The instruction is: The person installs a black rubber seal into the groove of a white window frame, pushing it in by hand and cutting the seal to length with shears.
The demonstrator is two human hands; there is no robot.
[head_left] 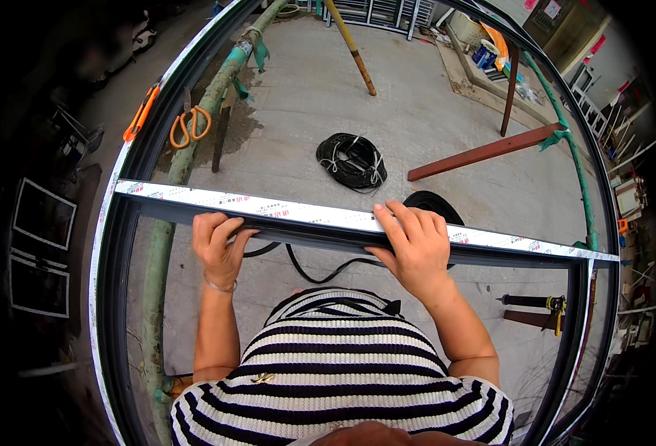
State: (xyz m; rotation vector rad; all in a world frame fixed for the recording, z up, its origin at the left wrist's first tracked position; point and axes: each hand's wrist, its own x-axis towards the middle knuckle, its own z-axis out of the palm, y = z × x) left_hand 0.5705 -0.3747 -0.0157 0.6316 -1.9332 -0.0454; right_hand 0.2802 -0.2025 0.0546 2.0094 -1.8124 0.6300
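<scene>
A dark window frame [109, 327] with white printed protective film surrounds me, and its crossbar [306, 213] runs in front of my body. My left hand [219, 249] is closed at the near edge of the bar, fingertips and thumb pressed together at the dark grooved side. Further right, my right hand [416, 249] grips the same bar, fingers over the white film and thumb against the near side. Below the bar between my hands hangs a black rubber strip [314, 280] in a loose loop. Whether either hand also holds the strip is hidden.
Orange-handled scissors [190, 128] and an orange cutter [142, 113] rest on the frame's left side. Green poles [166, 245] support it. On the floor lie black coils [352, 161], a reddish-brown beam [484, 152] and a caulking gun [532, 302]. A yellow pole [352, 48] stands beyond.
</scene>
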